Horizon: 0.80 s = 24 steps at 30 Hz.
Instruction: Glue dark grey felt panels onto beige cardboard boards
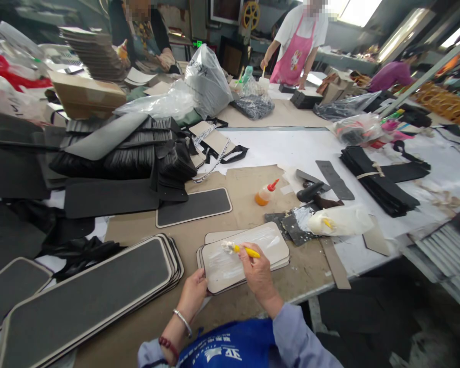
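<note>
My right hand (257,273) is closed round a yellow-handled glue brush (239,249), whose white bristles rest on the top beige panel (253,246) of a small stack. The panel shines wet with glue. My left hand (193,292) grips the near left corner of that stack and holds it against the brown paper-covered table (249,189). A stack of long grey panels with beige rims (92,296) lies to the left of my hands, and a single such panel (193,206) lies beyond them.
An orange glue bottle (265,194), a white glue bag (341,221) and dark scraps lie past the stack. Piles of black pieces (130,153) fill the left, black strips (379,184) the right. Two people work at the far end. The table edge drops off at right.
</note>
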{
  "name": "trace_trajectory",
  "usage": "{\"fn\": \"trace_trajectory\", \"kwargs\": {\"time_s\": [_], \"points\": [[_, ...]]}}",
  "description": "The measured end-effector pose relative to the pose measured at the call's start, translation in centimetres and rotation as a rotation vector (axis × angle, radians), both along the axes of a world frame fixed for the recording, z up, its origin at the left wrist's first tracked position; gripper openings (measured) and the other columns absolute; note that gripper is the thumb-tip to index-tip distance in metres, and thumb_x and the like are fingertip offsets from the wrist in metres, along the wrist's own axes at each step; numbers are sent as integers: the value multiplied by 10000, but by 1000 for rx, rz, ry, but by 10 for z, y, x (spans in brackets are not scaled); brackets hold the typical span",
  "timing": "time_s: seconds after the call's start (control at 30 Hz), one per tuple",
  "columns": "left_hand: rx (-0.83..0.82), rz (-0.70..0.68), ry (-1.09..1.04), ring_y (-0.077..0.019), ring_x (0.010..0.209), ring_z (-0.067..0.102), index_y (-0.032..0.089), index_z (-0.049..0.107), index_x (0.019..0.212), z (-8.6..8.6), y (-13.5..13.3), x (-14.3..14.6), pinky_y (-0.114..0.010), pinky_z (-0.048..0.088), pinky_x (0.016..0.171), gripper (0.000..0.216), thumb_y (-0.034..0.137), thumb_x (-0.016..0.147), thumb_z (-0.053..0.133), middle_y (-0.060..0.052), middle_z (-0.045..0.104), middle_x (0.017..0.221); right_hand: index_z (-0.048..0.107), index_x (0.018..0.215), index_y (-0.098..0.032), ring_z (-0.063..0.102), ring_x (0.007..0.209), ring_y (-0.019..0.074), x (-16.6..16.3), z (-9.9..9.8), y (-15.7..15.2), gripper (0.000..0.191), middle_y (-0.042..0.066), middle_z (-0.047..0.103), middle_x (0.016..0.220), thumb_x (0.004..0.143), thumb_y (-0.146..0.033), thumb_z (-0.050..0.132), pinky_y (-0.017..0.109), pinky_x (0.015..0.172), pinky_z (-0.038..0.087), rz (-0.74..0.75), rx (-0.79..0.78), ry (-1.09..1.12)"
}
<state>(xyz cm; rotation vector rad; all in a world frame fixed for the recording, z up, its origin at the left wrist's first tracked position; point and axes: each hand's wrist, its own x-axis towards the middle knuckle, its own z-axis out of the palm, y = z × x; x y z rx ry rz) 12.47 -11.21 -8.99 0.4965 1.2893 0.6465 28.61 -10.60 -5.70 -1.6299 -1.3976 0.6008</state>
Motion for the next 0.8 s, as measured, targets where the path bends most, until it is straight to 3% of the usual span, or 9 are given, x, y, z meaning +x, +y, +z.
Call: {"fn": "trace_trajectory", "kwargs": {"time_s": [0.13,0.27,0.43,0.63,0.8], "points": [[-16,1,-33,-175,597,608,94,607,899,3,0,-1,-265,456,526,424,202,489,613,-57,675,655,571,857,-176,573,815,187,55,3,-7,209,82,610,839,820,-329,434,344,766,461,-186,70,-201],[-19,-16,11,-155,543,586,105,602,900,3,0,-2,-260,436,508,428,229,491,620,-49,670,651,556,867,-166,610,723,187,93,4,-12,270,82,622,823,815,-393,419,333,687,489,-313,-8,-126],[-19,-47,73,-132,534,573,120,609,872,9,-1,-2,-241,423,522,381,245,512,605,-30,664,627,542,867,-158,627,642,182,116,-2,-3,354,71,634,782,798,-478,406,312,633,502,-350,-76,12],[-26,-48,65,-146,556,586,108,591,875,10,-2,0,-248,425,535,399,270,511,624,-42,672,642,558,840,-153,633,653,205,147,9,-6,390,90,650,769,779,-511,416,337,652,492,-447,-67,-129],[-31,-40,86,-143,582,586,117,582,888,9,-4,0,-259,440,575,388,286,540,618,-43,677,682,551,855,-169,631,609,185,141,8,-18,357,63,648,736,792,-489,406,304,596,503,-343,-121,-21]]}}
